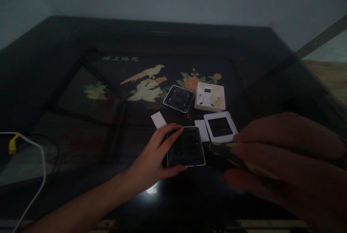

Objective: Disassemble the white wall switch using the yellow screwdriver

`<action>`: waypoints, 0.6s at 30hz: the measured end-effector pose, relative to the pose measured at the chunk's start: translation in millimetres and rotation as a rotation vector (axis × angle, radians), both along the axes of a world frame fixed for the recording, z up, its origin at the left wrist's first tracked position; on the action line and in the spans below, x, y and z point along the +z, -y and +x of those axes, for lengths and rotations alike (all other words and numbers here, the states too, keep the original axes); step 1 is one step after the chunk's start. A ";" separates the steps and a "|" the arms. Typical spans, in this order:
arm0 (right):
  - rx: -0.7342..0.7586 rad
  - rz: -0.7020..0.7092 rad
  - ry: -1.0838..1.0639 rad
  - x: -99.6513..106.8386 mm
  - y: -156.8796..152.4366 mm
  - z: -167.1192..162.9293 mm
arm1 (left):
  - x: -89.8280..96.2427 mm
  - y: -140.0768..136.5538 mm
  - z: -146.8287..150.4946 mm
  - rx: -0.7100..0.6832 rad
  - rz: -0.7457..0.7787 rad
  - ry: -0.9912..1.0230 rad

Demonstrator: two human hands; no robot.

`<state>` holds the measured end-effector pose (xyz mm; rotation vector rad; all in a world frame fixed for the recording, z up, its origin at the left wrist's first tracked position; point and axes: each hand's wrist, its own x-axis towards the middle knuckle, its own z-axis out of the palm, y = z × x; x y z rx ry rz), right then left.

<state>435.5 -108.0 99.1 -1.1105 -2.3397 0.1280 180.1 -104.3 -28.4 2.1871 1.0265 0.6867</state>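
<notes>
My left hand (154, 157) grips a square wall-socket panel (187, 149) with a black face and white rim, fingers over its upper left corner and thumb along the near edge. My right hand (292, 160), large and close to the camera, is closed around a screwdriver (225, 150). The driver points left, and its thin shaft reaches a screw position at the panel's right side; whether the tip is seated cannot be told. Just beyond the panel lie small screws (189, 116).
Behind are a second black panel (179, 98) and an open white back box (210, 106). A white cover frame (215, 116) lies near two white pieces, one at left (158, 119). A white cable (43, 164) crosses the dark glossy table (162, 39) at left.
</notes>
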 end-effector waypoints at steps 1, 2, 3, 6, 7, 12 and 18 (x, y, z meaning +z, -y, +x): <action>0.015 0.015 -0.048 2.7 -1.7 -0.3 | -0.1 0.0 -0.1 -0.001 0.003 0.003; 0.025 0.004 -0.072 5.7 -3.6 -1.0 | -0.3 0.1 -0.2 -0.003 0.007 0.003; 0.036 -0.015 -0.075 8.6 -5.3 -1.8 | -0.7 0.1 -0.2 -0.004 0.007 0.000; 0.016 -0.133 -0.022 12.4 -7.5 -4.1 | -1.9 0.3 -0.2 -0.001 0.009 -0.003; 0.011 -0.155 -0.021 11.6 -7.2 -4.5 | -2.0 0.4 -0.1 -0.001 0.009 -0.006; 0.003 -0.042 -0.089 -0.4 -3.3 -2.6 | 0.1 0.5 0.3 0.002 -0.005 -0.039; 0.010 -0.017 -0.002 1.9 1.3 -3.6 | -0.2 -0.4 0.7 0.003 0.017 -0.007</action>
